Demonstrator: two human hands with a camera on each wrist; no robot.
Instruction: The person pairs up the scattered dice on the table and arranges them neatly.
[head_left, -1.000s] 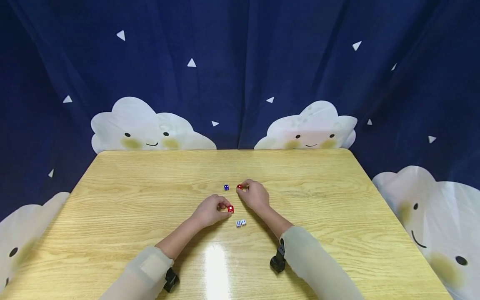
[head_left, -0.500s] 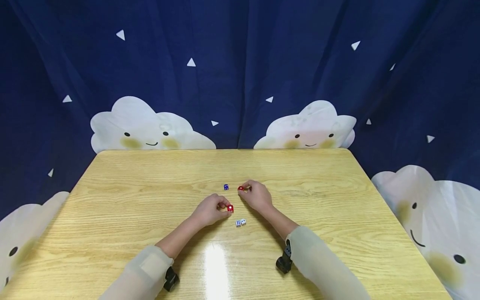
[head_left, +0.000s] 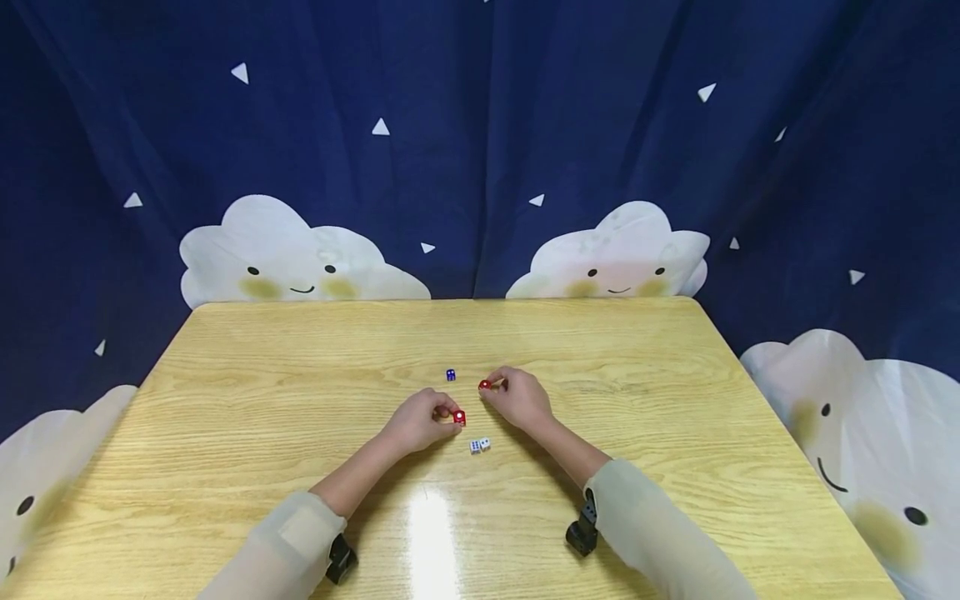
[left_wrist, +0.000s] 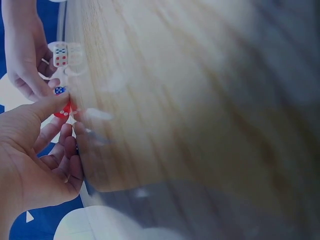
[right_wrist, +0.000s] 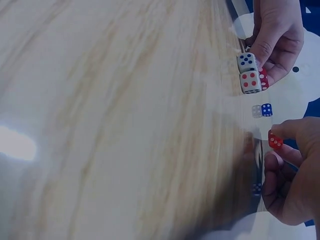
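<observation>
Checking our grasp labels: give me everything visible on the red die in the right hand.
The red die is a small, plastic-looking cube with white pips; a single pip faces up in the head view. The right hand pinches it, hiding part of its sides. It appears lifted slightly off the table, to the right of the blue die and apart from it.

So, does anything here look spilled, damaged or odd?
Nothing stands out. Two white cubic dice and one blue cubic die rest flat; the left hand pinches one red cubic die, the right hand another red die.
</observation>
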